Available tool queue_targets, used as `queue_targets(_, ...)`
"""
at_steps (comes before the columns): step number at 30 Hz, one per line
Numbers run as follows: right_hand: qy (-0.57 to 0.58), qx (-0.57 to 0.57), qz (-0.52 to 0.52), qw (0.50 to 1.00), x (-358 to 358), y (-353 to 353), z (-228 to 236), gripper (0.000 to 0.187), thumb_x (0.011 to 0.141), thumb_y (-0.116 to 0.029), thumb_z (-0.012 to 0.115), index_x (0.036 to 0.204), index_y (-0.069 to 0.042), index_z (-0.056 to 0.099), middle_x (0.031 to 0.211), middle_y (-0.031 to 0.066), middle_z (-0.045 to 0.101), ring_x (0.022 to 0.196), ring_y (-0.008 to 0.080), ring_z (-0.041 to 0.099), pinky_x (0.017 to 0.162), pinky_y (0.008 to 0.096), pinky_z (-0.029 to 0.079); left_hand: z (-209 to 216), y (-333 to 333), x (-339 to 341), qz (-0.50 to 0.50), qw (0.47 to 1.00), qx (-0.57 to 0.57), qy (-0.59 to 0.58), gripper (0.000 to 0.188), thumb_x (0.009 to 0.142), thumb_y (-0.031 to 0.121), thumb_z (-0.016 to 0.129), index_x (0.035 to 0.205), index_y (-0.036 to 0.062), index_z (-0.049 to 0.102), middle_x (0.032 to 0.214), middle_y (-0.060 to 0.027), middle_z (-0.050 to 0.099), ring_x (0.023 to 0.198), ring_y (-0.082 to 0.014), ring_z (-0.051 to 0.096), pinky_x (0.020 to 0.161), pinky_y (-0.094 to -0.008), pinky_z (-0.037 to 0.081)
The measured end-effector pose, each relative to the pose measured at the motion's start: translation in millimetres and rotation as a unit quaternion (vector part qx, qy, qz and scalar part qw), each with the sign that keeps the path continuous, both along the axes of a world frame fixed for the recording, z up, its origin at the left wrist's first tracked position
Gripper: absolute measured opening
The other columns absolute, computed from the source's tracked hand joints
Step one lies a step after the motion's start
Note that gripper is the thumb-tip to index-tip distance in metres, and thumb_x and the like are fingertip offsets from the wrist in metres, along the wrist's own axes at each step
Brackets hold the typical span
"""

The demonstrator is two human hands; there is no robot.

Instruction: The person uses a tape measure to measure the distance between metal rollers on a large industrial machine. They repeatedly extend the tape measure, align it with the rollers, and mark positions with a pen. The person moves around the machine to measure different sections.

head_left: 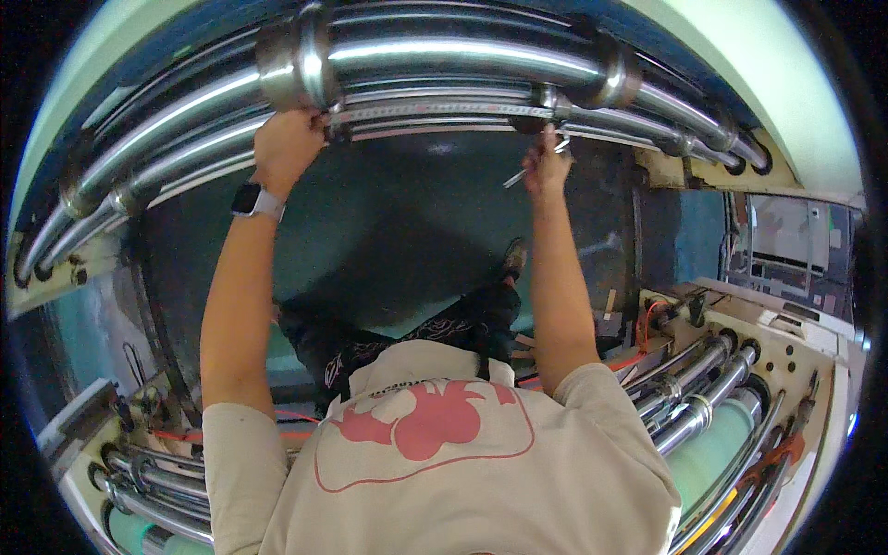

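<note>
A long pale ruler [435, 110] with fine markings lies along the metal shafts, between two collars. At its left end, my left hand [289, 148] is closed, its fingertips pinching there beside the large left collar [296, 67]. My right hand [548, 169] is closed around a slim, shiny metal tool [514, 178]; its exact kind is hard to make out. One finger of that hand reaches up to the small right collar [549, 100], near the ruler's right end.
Thick polished rollers [462, 57] span the machine ahead. Dark floor [407, 194] lies below, where my shoe [514, 257] shows. Behind me, another roller frame holds metal shafts [708, 398] and a green roller [717, 439]. Orange cables [645, 328] run nearby.
</note>
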State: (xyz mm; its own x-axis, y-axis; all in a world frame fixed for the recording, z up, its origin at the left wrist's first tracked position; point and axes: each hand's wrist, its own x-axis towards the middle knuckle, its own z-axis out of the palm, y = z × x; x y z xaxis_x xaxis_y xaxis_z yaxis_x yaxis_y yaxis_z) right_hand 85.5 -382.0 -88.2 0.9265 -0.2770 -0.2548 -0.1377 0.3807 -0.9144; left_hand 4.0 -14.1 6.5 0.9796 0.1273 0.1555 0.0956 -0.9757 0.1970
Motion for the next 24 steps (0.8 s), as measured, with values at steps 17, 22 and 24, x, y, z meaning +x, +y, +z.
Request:
queue_targets(17, 0.081, 0.145, 0.071, 0.984, 8, 9, -4, 0.044, 0.078, -0.045, 0.055, 0.090, -0.003, 0.053, 0.077, 0.0064, 0.058, 0.051, 0.0074, 0.037, 0.039, 0.0193, 0.026, 1, -4, 1, 0.019, 0.998, 0.021, 0.050, 0.027, 0.081, 0.033, 0.050, 0.078, 0.0095, 0.063, 0.075, -0.0138, 0.061, 0.071, -0.0327, 0.059, 0.061, -0.0429, 0.046)
queue_targets(22, 0.053, 0.169, 0.088, 0.980, 9, 6, -9, 0.039, 0.079, -0.041, 0.056, 0.089, -0.004, 0.053, 0.074, 0.0070, 0.058, 0.050, 0.0077, 0.039, 0.038, 0.0190, 0.027, 12, -9, 0, 0.027, 0.996, 0.029, 0.081, 0.028, 0.081, 0.034, 0.050, 0.079, 0.0094, 0.063, 0.075, -0.0138, 0.061, 0.071, -0.0334, 0.059, 0.062, -0.0431, 0.046)
queue_targets(24, 0.057, 0.175, 0.085, 0.979, 10, 6, -10, 0.033, 0.079, -0.039, 0.059, 0.085, -0.007, 0.051, 0.073, 0.0071, 0.058, 0.049, 0.0086, 0.042, 0.036, 0.0194, 0.028, 7, -7, 0, 0.020, 0.998, 0.026, 0.055, 0.028, 0.081, 0.034, 0.050, 0.079, 0.0099, 0.063, 0.074, -0.0140, 0.061, 0.072, -0.0333, 0.059, 0.062, -0.0431, 0.046)
